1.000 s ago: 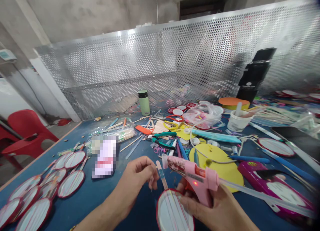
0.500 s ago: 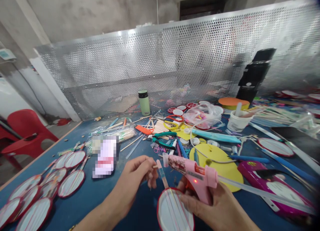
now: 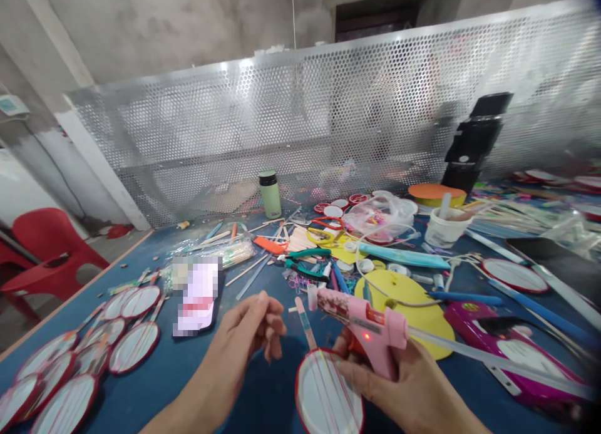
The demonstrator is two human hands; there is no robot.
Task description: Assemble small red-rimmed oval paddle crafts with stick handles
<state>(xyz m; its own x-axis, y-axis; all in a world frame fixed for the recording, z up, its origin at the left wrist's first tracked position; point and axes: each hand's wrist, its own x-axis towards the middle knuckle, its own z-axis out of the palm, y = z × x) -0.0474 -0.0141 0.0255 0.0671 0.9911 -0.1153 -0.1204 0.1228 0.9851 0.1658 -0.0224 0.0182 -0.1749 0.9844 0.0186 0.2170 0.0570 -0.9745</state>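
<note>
My right hand grips a pink glue gun with a glue stick trailing out of its back. Its nozzle points left, just above a flat wooden stick. That stick juts up from a white round disc with a red rim, which rests against the fingers of the same hand. My left hand hovers just left of the stick with its fingers curled in a loose pinch. What they hold, if anything, is too small to make out.
Several finished red-rimmed discs lie at the left on the blue table. A blurred phone, green pliers, a yellow foam disc, a white cup and a green bottle lie beyond. Red chair at left.
My left hand has drawn back a little to the left, away from the wooden stick. The glue gun has dipped slightly and its nozzle stays over the stick.
</note>
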